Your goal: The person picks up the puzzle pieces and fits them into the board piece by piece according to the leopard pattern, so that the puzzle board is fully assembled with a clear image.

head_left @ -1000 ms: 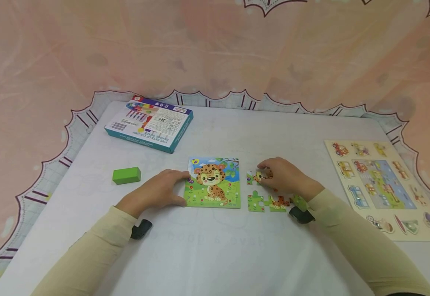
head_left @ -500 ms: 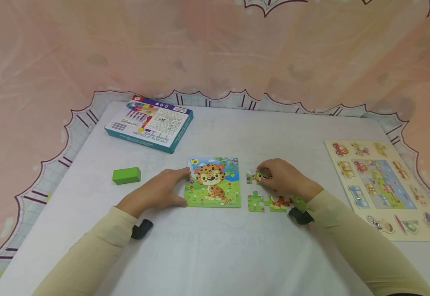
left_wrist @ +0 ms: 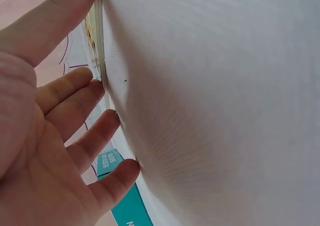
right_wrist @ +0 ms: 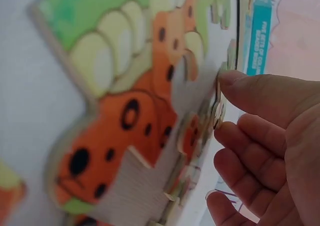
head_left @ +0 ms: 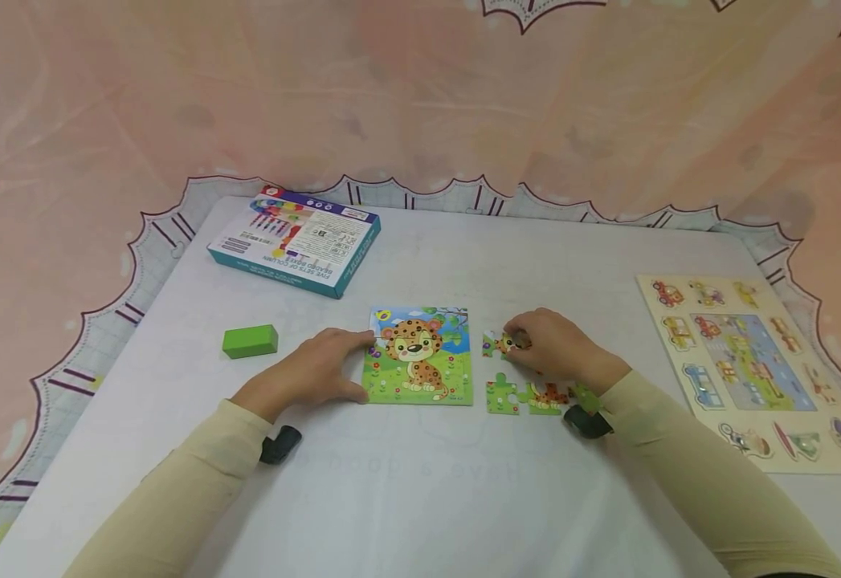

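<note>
A square leopard picture board (head_left: 420, 389) lies flat on the white table. My left hand (head_left: 315, 368) rests at its left side, thumb near the lower corner and index finger at the upper edge. In the left wrist view the left fingers (left_wrist: 82, 109) are spread and loosely bent beside the board's edge. To the right of the board, my right hand (head_left: 561, 345) pinches a leopard-face puzzle piece between thumb and index finger, largely covered by the hand. A piece with purple flowers (head_left: 488, 345) joins it on the left. Below lie a green piece (head_left: 502, 397) and a spotted-body piece (head_left: 546, 399).
A blue-and-white bead toy box (head_left: 293, 241) lies at the back left. Nearer sits a green block (head_left: 250, 341). On the far right is a wooden vehicle puzzle board (head_left: 709, 425). Another green piece (head_left: 585, 397) lies partly under the right wrist.
</note>
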A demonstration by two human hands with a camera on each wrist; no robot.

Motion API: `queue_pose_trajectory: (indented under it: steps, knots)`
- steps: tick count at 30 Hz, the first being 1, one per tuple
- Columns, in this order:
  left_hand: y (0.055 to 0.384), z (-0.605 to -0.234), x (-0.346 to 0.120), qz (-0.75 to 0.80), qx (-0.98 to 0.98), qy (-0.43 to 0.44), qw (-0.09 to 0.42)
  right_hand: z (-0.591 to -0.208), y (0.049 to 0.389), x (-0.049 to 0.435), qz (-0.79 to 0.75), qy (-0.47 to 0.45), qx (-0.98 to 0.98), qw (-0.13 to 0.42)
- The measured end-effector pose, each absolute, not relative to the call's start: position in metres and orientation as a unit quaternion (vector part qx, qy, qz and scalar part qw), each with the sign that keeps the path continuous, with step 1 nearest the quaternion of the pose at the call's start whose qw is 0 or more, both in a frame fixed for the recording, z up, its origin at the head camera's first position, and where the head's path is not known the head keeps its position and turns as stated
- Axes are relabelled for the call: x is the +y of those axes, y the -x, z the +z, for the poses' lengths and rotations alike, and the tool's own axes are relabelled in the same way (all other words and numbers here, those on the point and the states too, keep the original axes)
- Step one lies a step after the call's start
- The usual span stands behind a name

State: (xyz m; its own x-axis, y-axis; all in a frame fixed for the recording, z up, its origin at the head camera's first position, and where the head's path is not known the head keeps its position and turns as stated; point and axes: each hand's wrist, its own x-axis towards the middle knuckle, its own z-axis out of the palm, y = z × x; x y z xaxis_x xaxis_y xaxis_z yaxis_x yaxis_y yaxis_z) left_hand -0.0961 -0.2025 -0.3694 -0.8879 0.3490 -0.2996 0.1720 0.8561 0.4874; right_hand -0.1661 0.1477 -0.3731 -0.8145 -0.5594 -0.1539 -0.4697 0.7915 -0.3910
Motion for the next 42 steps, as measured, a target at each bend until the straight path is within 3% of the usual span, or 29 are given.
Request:
queue_pose_trajectory:
  steps: [16,42]
  knots:
    - [0.096,-0.371,-0.202,0.228,0.945,-0.129,0.197,-0.361,0.165,0.14,-0.176,0.29,0.932,0.126]
    - [0.096,-0.37,-0.202,0.223,0.946,-0.127,0.198,-0.364,0.153,0.082,-0.143,0.363,0.912,0.129]
